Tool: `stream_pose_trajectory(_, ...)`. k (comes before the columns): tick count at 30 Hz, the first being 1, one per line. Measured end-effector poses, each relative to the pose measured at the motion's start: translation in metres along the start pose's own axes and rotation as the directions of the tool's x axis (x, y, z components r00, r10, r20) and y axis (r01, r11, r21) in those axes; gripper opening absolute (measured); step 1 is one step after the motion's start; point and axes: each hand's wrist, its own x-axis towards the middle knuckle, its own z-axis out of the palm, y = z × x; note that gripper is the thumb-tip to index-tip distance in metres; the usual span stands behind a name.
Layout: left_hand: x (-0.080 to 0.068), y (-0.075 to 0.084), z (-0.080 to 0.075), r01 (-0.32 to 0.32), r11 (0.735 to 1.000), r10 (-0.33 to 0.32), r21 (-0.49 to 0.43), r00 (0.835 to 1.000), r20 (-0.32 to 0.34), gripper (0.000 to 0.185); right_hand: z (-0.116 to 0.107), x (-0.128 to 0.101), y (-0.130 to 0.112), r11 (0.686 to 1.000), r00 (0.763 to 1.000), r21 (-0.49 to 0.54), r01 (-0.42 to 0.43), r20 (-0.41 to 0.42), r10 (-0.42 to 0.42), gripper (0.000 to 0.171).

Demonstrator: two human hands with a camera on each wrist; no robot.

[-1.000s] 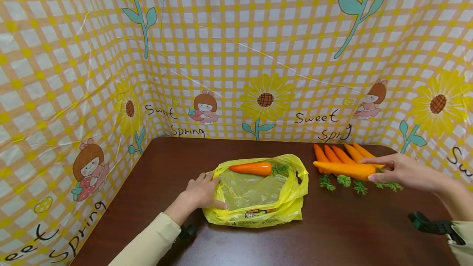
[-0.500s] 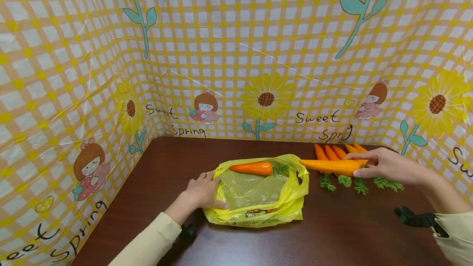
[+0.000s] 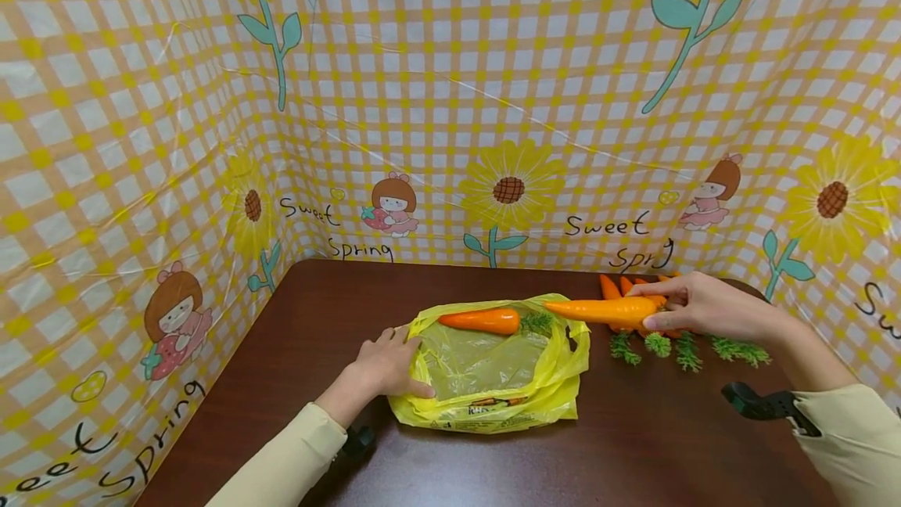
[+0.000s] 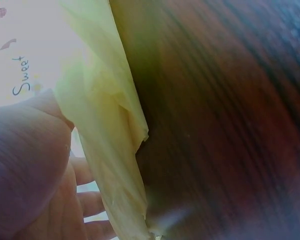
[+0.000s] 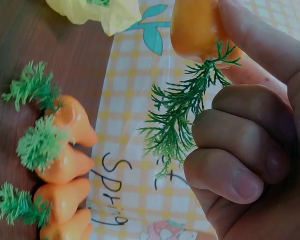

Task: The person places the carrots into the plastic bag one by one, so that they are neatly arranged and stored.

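Checked walls ring your dark table (image 3: 296, 382). Your left hand (image 3: 385, 362) seems to pinch the yellow bag's (image 3: 493, 382) rim; your right hand (image 3: 693, 305) grips a carrot (image 3: 598, 309) above it.

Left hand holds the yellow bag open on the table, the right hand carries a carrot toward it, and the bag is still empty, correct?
Not empty. The head view shows one carrot already lying inside the yellow bag. The rest holds: the left hand holds the bag's rim, and the right hand grips a second carrot near its opening.

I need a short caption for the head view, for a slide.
Right hand carries a carrot toward a yellow bag held by the left hand.
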Motion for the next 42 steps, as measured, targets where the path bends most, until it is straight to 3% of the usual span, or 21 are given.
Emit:
stream_pose_trajectory(8, 0.000, 0.001, 0.003, 0.002, 1.000, -0.002, -0.012, 1.000, 0.000, 0.100, 0.010, 0.016, -0.009, 0.996, 0.997, 0.068, 0.053, 0.049, -0.057, 0.059)
stream_pose_trajectory(24, 0.001, 0.002, 0.003, 0.006, 1.000, -0.006, 0.001, 1.000, -0.017, 0.099, 0.029, 0.053, -0.039, 0.992, 0.988, 0.034, 0.123, 0.089, -0.126, 0.053)
stream_pose_trajectory(31, -0.001, 0.003, 0.001, 0.002, 1.000, -0.002, -0.005, 1.000, -0.007, 0.098, 0.040, 0.066, -0.045, 0.993, 0.989, 0.031, 0.112, 0.097, -0.114, 0.061)
stream_pose_trajectory(42, -0.002, 0.002, 0.000, 0.004, 1.000, -0.004, -0.026, 1.000, -0.001, 0.099, 0.058, 0.085, -0.053, 0.986, 0.980, 0.024, 0.168, 0.108, -0.169, 0.061)
